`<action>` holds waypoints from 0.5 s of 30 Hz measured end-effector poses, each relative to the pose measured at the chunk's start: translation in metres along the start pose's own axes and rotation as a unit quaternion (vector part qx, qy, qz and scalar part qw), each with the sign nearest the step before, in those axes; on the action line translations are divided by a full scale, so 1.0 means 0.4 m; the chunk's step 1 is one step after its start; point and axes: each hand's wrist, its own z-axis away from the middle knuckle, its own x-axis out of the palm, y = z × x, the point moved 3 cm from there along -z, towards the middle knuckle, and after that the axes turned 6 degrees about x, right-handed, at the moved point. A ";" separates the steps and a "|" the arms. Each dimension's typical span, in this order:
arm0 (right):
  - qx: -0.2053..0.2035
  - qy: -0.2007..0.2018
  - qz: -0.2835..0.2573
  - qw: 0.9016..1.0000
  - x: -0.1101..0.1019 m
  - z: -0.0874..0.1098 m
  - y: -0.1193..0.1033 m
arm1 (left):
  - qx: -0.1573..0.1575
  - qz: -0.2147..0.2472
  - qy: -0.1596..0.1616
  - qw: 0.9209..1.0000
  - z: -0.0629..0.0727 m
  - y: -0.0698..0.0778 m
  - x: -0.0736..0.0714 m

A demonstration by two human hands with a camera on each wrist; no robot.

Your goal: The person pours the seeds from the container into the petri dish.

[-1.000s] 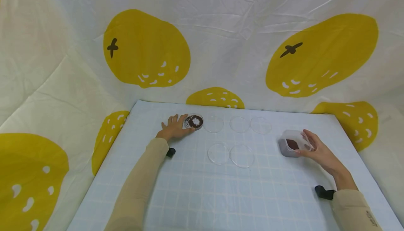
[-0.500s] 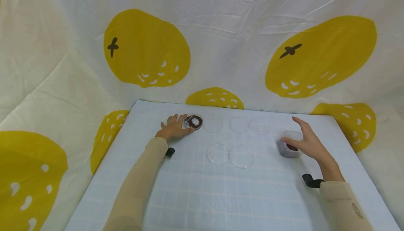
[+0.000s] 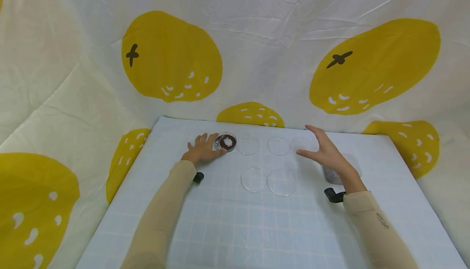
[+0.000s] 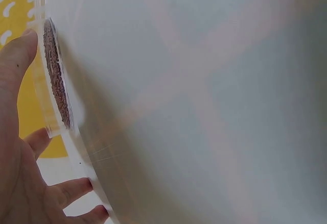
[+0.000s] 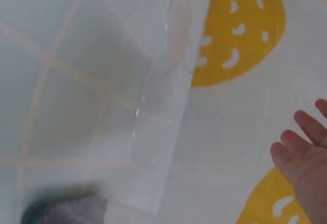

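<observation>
Head: left hand [image 3: 201,150] holds the filled dish [image 3: 225,142], far left on the table [image 3: 235,228]. Thumb on its near side, index finger on its left, other fingers spread. Contents dark brown with white bits. Right hand [image 3: 323,150] is wide, thumb and fingers well apart, nothing in it, over the far right area. Thumb tip overlaps the end clear dish [image 3: 302,144]; can't tell if it touches. Middle clear dish [image 3: 278,146] is just left of that, inner clear dish [image 3: 248,145] right beside the filled one. Near pair: left near dish [image 3: 254,179], right near dish [image 3: 281,182]. Could be lids, can't tell. Box [image 3: 332,176] is right, partly hidden by the right wrist.

My read: step in hand is steadying the filled dish with the left, right free for a clear one. Next move likely calls for a light thumb-and-finger pinch on a thin rim, left holding the filled dish flat so nothing spills.

Left wrist: filled dish sits between thumb and index finger, brown fill visible through the side.

Right wrist: fingers loosely extended, apart from the two clear rounds in view. Thumb out of frame. Blurred grey thing in the corner is probably the box.
</observation>
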 end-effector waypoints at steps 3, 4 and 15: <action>-0.020 -0.004 0.004 1.000 0.034 -0.034 -0.014 | 0.002 0.000 0.002 1.000 -0.005 -0.005 0.003; -0.028 -0.006 0.003 1.000 0.045 -0.044 -0.019 | 0.002 -0.001 0.002 1.000 -0.005 -0.006 0.004; -0.057 -0.033 0.000 0.998 0.154 -0.143 -0.078 | -0.003 0.002 -0.006 1.000 -0.011 -0.013 0.009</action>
